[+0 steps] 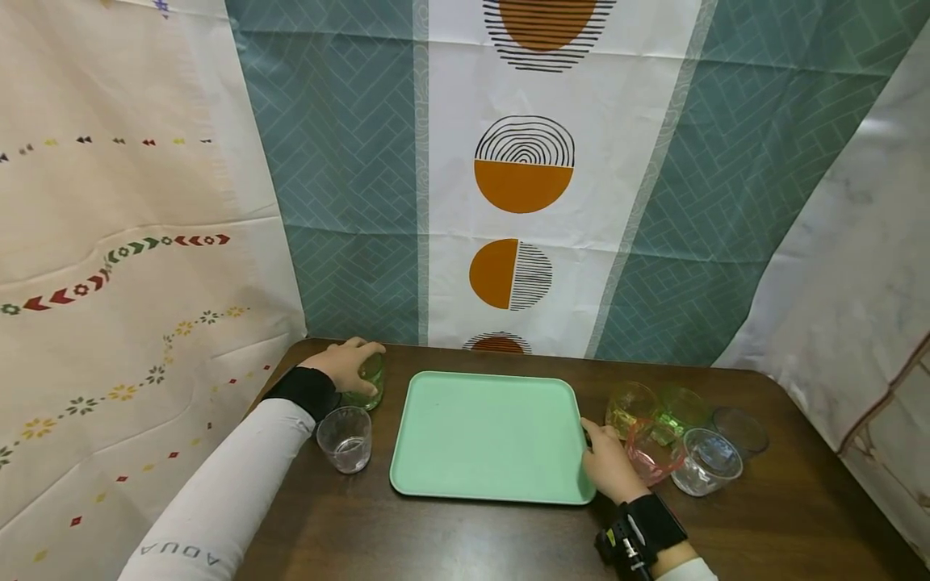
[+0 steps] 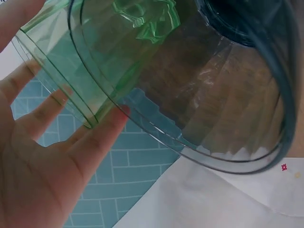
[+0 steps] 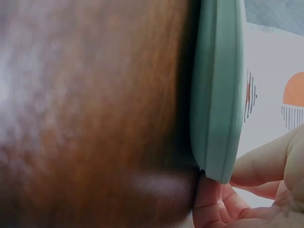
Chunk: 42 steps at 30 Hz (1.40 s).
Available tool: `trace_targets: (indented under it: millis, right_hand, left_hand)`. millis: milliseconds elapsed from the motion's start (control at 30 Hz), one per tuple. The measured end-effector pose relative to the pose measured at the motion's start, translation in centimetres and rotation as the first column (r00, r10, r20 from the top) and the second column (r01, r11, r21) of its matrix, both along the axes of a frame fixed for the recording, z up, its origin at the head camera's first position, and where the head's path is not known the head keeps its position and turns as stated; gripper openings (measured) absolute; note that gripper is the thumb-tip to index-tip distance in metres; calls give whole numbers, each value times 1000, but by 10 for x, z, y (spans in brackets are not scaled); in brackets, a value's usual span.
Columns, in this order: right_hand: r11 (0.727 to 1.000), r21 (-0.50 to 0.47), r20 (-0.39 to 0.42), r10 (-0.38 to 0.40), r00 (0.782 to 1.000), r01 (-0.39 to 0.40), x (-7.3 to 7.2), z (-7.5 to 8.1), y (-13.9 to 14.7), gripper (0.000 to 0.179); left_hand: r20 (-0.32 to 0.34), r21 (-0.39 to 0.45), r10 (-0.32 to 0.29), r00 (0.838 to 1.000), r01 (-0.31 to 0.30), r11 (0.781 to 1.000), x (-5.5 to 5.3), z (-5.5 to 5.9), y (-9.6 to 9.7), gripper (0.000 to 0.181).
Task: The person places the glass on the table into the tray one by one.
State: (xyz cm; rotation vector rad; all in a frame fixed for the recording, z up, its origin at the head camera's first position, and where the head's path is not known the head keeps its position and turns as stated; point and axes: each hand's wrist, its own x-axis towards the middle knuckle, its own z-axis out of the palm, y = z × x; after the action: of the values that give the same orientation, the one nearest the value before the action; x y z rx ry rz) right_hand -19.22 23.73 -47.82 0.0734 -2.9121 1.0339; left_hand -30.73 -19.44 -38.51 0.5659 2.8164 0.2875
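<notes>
On the table's left side, my left hand (image 1: 345,365) holds a green drinking glass (image 1: 373,378), thumb and fingers spread around its rim. The left wrist view has this green glass (image 2: 102,61) between thumb and fingers. A clear glass (image 1: 345,442) stands just nearer to me, below the left wrist, and fills much of that wrist view. In the middle lies a mint-green rectangular tray (image 1: 494,436) with nothing on it. My right hand (image 1: 610,461) grips the tray's right edge; the right wrist view shows its fingers (image 3: 207,202) at the tray's corner.
Right of the tray, by the right hand, several glasses stand close together: a yellow glass (image 1: 630,407), a green one (image 1: 683,407), a pink one (image 1: 651,456), a clear one (image 1: 706,464) and a dark grey one (image 1: 741,432). Patterned cloths (image 1: 349,161) hang behind the brown table (image 1: 436,541).
</notes>
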Motion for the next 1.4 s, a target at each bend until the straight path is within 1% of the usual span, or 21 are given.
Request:
trace_targets:
  millis: [200, 467, 700, 867, 967, 1200, 1267, 1400]
  right_hand:
    - [1000, -9, 19, -4, 1000, 4, 2, 1, 1, 49]
    - [1000, 9, -4, -13, 1000, 13, 0, -1, 0, 49]
    - [1000, 12, -2, -22, 1000, 22, -1, -2, 0, 49]
    - [1000, 6, -2, -23, 1000, 23, -1, -1, 0, 48]
    - [999, 8, -11, -30, 999, 31, -1, -1, 0, 48]
    - [1000, 10, -7, -28, 1000, 28, -2, -2, 0, 49]
    - [1000, 10, -2, -28, 1000, 28, -2, -2, 0, 49]
    - [999, 11, 2, -34, 999, 34, -2, -3, 0, 49]
  left_hand:
    - [-19, -15, -4, 1000, 4, 1000, -1, 1, 1, 74]
    - [-15, -27, -8, 1000, 8, 1000, -6, 0, -2, 75]
    - [-19, -38, -41, 999, 40, 998, -9, 0, -3, 76]
    - [-23, -50, -61, 998, 60, 997, -11, 4, 0, 76]
    - [-26, -43, -60, 998, 58, 997, -14, 7, 2, 77]
    - [-63, -29, -88, 994, 87, 996, -21, 14, 3, 77]
    - [-66, -30, -87, 994, 85, 996, -21, 17, 4, 77]
    - [-74, -26, -105, 992, 103, 994, -19, 23, 8, 78]
